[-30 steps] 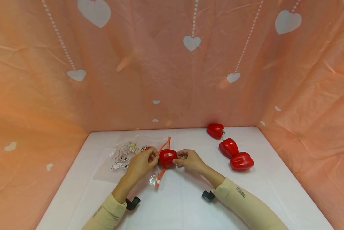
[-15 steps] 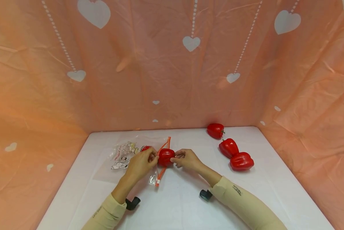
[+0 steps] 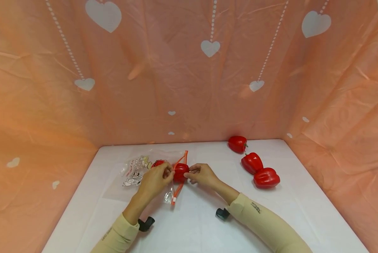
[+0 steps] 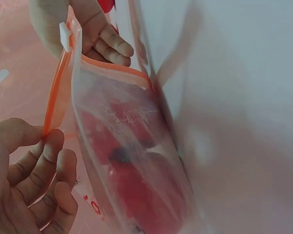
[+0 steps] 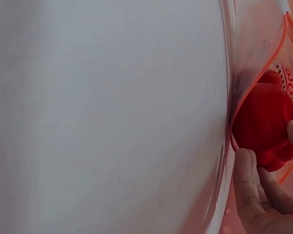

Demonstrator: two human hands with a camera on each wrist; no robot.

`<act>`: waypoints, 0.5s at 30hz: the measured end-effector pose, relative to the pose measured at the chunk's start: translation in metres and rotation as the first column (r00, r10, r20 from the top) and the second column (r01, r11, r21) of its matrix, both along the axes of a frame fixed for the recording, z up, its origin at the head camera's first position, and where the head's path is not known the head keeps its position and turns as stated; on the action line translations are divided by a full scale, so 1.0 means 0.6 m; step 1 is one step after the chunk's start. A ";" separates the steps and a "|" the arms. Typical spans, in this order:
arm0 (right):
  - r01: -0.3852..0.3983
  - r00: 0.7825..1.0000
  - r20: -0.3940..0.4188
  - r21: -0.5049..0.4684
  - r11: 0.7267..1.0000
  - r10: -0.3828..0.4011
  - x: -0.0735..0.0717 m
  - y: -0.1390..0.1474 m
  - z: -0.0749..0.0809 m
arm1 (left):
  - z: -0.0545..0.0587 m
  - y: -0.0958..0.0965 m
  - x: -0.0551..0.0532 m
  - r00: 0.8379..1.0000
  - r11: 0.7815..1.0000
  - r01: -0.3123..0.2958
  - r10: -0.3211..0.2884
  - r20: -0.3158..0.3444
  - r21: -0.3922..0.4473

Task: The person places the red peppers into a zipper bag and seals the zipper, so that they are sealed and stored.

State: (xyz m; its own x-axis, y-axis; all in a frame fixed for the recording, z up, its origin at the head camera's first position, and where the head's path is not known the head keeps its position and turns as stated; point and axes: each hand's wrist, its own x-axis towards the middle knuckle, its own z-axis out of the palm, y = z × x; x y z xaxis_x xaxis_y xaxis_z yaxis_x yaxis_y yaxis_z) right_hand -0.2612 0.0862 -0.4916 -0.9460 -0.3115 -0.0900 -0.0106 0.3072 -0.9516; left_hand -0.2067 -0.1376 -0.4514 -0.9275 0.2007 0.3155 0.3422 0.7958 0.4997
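A clear plastic zip bag (image 3: 116, 189) with printed cartoon figures lies flat, its orange zip edge (image 4: 53, 100) parted. My left hand (image 3: 154, 179) pinches one side of that edge between thumb and forefinger. At the mouth, my right hand (image 3: 204, 174) holds a red bell pepper (image 3: 181, 173) between thumb and fingers. In the right wrist view most of the pepper (image 5: 263, 119) sits within the orange rim, its near end sticking out. Deeper in the bag lies another red pepper (image 3: 157, 163), partly hidden by my left hand and seen through the plastic in the left wrist view.
Three more red bell peppers lie on the white table (image 3: 201, 225) at the right: one near the back edge (image 3: 237, 144), one in front of it (image 3: 252, 163), and one nearest (image 3: 266, 178). An orange curtain (image 3: 182, 88) with white hearts surrounds the table.
My right hand has moved left, carrying the pepper further into the bag's mouth. My left hand has stayed at the zip edge. The three peppers at the right have not moved.
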 end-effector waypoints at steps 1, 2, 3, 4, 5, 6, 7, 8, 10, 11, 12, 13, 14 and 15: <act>0.000 1.000 -0.002 -0.005 1.000 0.000 0.000 -0.001 0.000 | 0.001 0.000 0.000 1.000 1.000 -0.001 0.001 -0.004 0.000; 0.002 1.000 -0.003 -0.009 1.000 -0.002 -0.001 -0.003 0.000 | 0.001 -0.001 0.000 1.000 1.000 -0.001 0.001 -0.009 0.000; 0.000 1.000 -0.005 -0.013 1.000 0.000 -0.001 -0.004 -0.001 | 0.002 -0.001 0.001 1.000 1.000 -0.003 0.003 -0.010 0.001; 0.000 1.000 -0.008 -0.015 1.000 0.000 -0.001 -0.005 -0.001 | 0.002 -0.001 0.001 1.000 1.000 -0.003 0.003 -0.012 0.003; 0.000 1.000 -0.009 -0.015 1.000 0.000 -0.001 -0.006 -0.001 | 0.002 -0.001 0.001 1.000 1.000 -0.003 0.003 -0.014 0.005; -0.002 1.000 -0.012 -0.019 1.000 0.002 -0.001 -0.006 -0.001 | 0.003 -0.002 0.001 1.000 1.000 -0.003 0.003 -0.018 0.008; -0.004 1.000 -0.015 -0.021 1.000 0.003 -0.001 -0.007 -0.002 | 0.003 -0.002 0.001 1.000 1.000 -0.003 0.004 -0.022 0.010; -0.005 1.000 -0.014 -0.026 1.000 0.004 -0.001 -0.008 -0.002 | 0.003 -0.002 0.002 1.000 1.000 -0.004 0.004 -0.025 0.013; -0.009 1.000 -0.003 -0.038 0.999 0.009 -0.001 -0.010 -0.003 | 0.004 -0.003 0.002 1.000 1.000 -0.005 0.006 -0.030 0.015; -0.012 1.000 0.004 -0.045 0.999 0.012 -0.001 -0.011 -0.003 | 0.004 -0.003 0.003 0.999 1.000 -0.008 0.008 -0.031 0.016; -0.016 1.000 0.006 -0.050 0.999 0.017 -0.001 -0.012 -0.003 | 0.005 -0.004 0.003 0.999 1.000 -0.011 0.011 -0.031 0.015; -0.018 1.000 0.012 -0.055 0.998 0.018 -0.001 -0.014 -0.003 | 0.005 -0.004 0.004 0.999 1.000 -0.013 0.013 -0.029 0.014; -0.023 1.000 0.011 -0.058 0.998 0.023 -0.002 -0.015 -0.003 | 0.005 -0.004 0.004 1.000 1.000 -0.015 0.015 -0.027 0.013; -0.026 1.000 0.011 -0.061 0.998 0.026 -0.002 -0.017 -0.002 | 0.006 -0.004 0.005 1.000 1.000 -0.016 0.017 -0.027 0.012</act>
